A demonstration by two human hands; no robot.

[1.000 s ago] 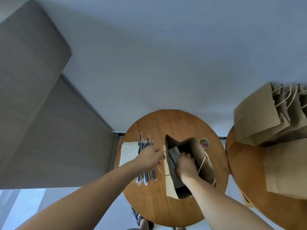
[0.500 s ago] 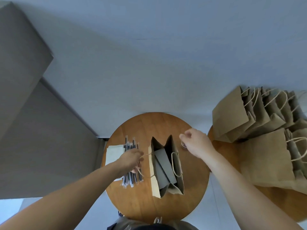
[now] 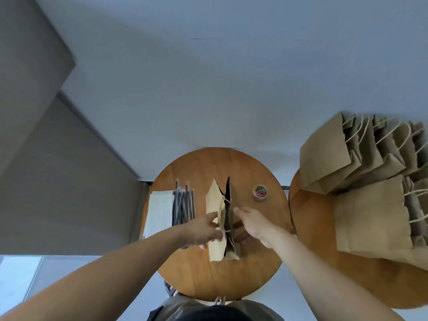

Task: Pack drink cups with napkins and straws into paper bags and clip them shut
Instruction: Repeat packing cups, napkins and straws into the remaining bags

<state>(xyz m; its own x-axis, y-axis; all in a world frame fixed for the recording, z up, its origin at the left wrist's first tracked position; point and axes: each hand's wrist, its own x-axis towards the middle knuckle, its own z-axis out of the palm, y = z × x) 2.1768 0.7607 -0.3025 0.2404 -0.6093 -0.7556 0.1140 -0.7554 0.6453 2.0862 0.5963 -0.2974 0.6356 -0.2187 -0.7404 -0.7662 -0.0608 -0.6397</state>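
- Head view: a brown paper bag with twine handles point(image 3: 218, 218) stands upright in the middle of a round wooden table point(image 3: 199, 272), its mouth squeezed to a narrow dark slit.
- The left hand point(image 3: 202, 230) is against the bag's left face, fingers at the twine handle; I cannot tell whether they pinch it.
- The right hand point(image 3: 252, 224) lies flat on the bag's right face, fingers straight and holding nothing.
- Left of the bag lie black wrapped straws point(image 3: 184, 206), and beside them a stack of white napkins point(image 3: 158, 212).
- A small round tub of coloured paper clips point(image 3: 260, 192) sits to the bag's right, apart from it.
- A second wooden table point(image 3: 324, 269) on the right carries a heap of brown paper bags point(image 3: 361, 167).
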